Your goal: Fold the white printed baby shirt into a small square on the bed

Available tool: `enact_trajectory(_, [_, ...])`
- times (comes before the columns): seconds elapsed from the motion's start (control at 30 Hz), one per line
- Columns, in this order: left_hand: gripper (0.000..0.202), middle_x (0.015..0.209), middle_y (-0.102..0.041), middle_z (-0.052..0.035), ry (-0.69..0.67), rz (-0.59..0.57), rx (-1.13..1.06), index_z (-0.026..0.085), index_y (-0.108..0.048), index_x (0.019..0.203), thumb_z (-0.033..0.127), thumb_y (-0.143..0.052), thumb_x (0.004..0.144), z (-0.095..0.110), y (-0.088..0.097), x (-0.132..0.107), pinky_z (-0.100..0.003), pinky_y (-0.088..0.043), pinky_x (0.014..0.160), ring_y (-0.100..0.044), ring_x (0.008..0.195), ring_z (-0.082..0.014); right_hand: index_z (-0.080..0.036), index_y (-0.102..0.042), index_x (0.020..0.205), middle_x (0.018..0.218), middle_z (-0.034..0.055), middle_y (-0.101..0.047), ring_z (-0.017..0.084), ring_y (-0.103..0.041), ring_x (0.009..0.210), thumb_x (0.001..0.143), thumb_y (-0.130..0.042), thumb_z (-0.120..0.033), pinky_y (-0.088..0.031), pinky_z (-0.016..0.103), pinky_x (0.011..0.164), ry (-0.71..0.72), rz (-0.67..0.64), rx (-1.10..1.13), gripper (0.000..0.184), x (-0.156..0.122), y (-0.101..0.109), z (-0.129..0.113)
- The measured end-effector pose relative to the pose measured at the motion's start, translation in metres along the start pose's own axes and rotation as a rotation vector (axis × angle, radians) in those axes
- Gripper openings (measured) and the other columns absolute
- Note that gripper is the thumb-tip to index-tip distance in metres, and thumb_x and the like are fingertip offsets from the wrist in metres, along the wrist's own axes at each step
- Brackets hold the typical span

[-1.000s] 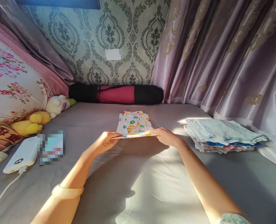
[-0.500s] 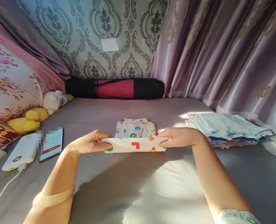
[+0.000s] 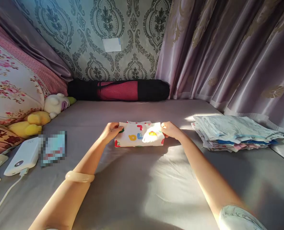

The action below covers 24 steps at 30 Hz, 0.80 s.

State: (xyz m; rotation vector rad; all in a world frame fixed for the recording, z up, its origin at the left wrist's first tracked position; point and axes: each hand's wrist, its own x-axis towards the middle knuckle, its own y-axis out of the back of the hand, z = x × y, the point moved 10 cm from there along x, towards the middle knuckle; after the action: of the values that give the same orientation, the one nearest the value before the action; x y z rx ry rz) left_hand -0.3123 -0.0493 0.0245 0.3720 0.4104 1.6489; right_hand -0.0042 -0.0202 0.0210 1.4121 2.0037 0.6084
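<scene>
Head: grey sheet (image 3: 132,198), patterned wallpaper (image 3: 127,32)

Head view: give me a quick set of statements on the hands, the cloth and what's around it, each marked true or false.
1. The left hand and the right hand both grip the printed cloth. True.
2. The printed cloth is plain, with no pattern. False: it is white with coloured shapes.
3. A stack of folded clothes lies to the right of the cloth. True.
4. The right hand is touching that stack. False: it is apart from it, on the cloth.
5. A black and pink roll lies beyond the cloth. True.
</scene>
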Motion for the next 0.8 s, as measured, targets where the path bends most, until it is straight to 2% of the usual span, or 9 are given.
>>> enact_trajectory(0.1, [0.026,0.055,-0.046,0.0039,0.008,0.083,0.2,0.02,-0.051,0.062,0.043,-0.054,0.074,0.001,-0.001,0.013,-0.024,-0.029,0.05,-0.044,0.053,-0.0121,-0.021,-0.051,0.067,0.055,-0.0042,-0.048,0.011,-0.047,0.052,0.083,-0.056,-0.028,-0.034,0.022,0.05,-0.033,0.096,-0.121,0.019,0.009,0.0,0.007])
enact_trajectory(0.17, [0.024,0.058,-0.05,0.002,0.001,0.099,0.388,0.02,-0.053,0.067,0.038,-0.049,0.082,0.008,-0.003,0.015,-0.024,-0.031,0.053,-0.051,0.059,-0.0145,-0.021,-0.052,0.069,0.058,-0.0037,-0.048,0.012,-0.047,0.055,0.085,-0.052,-0.03,-0.031,0.024,0.051,-0.029,0.164,-0.175,0.018,0.012,0.002,0.006])
enact_trajectory(0.27, [0.024,0.082,-0.067,-0.0063,0.048,0.115,0.623,0.021,-0.06,0.09,0.032,-0.039,0.092,0.013,-0.009,0.013,-0.027,-0.039,0.062,-0.063,0.079,-0.0214,-0.021,-0.057,0.075,0.069,-0.0005,-0.057,0.014,-0.052,0.064,0.088,-0.047,-0.032,-0.033,0.024,0.055,-0.022,0.236,-0.227,0.02,0.015,0.003,0.004])
enact_trajectory(0.33, [0.03,0.1,-0.07,-0.013,0.1,0.129,0.714,0.02,-0.06,0.106,0.03,-0.033,0.096,0.013,-0.013,0.011,-0.031,-0.044,0.067,-0.066,0.091,-0.0267,-0.021,-0.06,0.081,0.075,0.0019,-0.062,0.016,-0.055,0.07,0.09,-0.045,-0.034,-0.034,0.025,0.058,-0.039,0.258,-0.268,0.022,0.017,0.002,0.005])
enact_trajectory(0.47, [0.035,0.112,-0.068,-0.0192,0.139,0.112,0.842,0.017,-0.054,0.12,0.026,-0.028,0.098,0.009,-0.026,0.009,-0.035,-0.049,0.073,-0.068,0.098,-0.0298,-0.02,-0.063,0.092,0.079,0.0043,-0.065,0.018,-0.06,0.073,0.092,-0.043,-0.034,-0.038,0.025,0.062,-0.092,0.245,-0.343,0.024,0.021,0.002,0.004])
enact_trajectory(0.6, [0.034,0.114,-0.066,-0.0193,0.134,0.108,0.904,0.016,-0.051,0.121,0.023,-0.028,0.098,0.009,-0.032,0.008,-0.036,-0.05,0.075,-0.069,0.098,-0.0294,-0.02,-0.065,0.091,0.068,0.006,-0.065,0.022,-0.064,0.071,0.09,-0.043,-0.028,-0.042,0.028,0.061,-0.186,0.123,-0.375,0.024,0.025,-0.004,0.004])
enact_trajectory(0.7, [0.034,0.115,-0.065,-0.0191,0.137,0.103,0.915,0.015,-0.05,0.121,0.022,-0.026,0.098,0.009,-0.033,0.007,-0.037,-0.05,0.075,-0.069,0.099,-0.03,-0.02,-0.066,0.097,0.084,0.0102,-0.071,0.025,-0.068,0.085,0.087,-0.048,-0.026,-0.045,0.029,0.066,-0.212,0.164,-0.428,0.022,0.026,-0.005,0.0])
enact_trajectory(0.8, [0.034,0.117,-0.065,-0.019,0.149,0.102,0.914,0.014,-0.05,0.121,0.022,-0.025,0.098,0.008,-0.033,0.007,-0.038,-0.051,0.076,-0.068,0.1,-0.0307,-0.018,-0.063,0.112,0.103,0.0145,-0.071,0.028,-0.067,0.101,0.085,-0.051,-0.021,-0.047,0.031,0.076,-0.2,0.245,-0.528,0.03,0.025,-0.009,-0.004])
